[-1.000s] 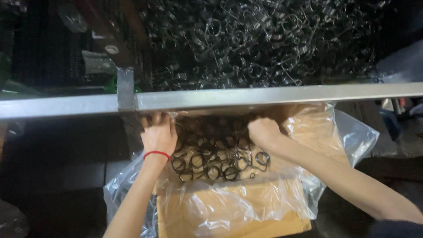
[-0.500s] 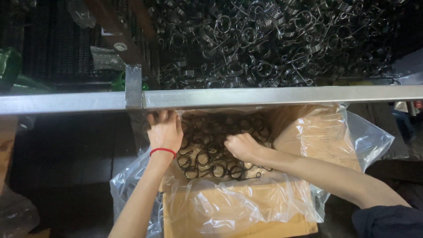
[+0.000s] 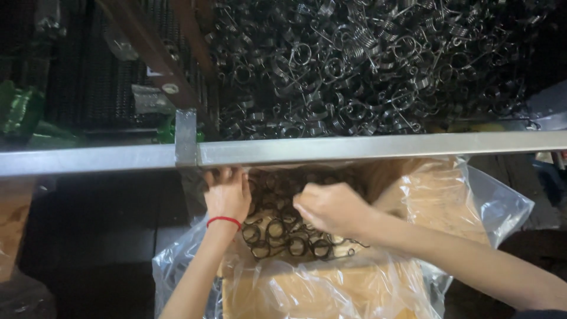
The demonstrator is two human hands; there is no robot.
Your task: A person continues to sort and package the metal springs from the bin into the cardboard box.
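Note:
A cardboard box (image 3: 431,195) lined with a clear plastic bag (image 3: 496,204) sits below me, partly filled with dark metal coil springs (image 3: 283,233) laid in rows. My left hand (image 3: 227,195), with a red band on the wrist, rests on the box's far left corner, fingers curled over the edge of the bag. My right hand (image 3: 331,207) is down among the springs in the middle of the box, fingers closed around some of them.
A grey metal bar (image 3: 366,147) crosses the view just beyond the box. Behind it lies a large heap of loose metal springs (image 3: 366,65). Dark mesh racks and green items (image 3: 20,112) stand at the left.
My right hand has moved from the box's far right side to the middle and closed over the springs. My left hand has stayed at the far left corner.

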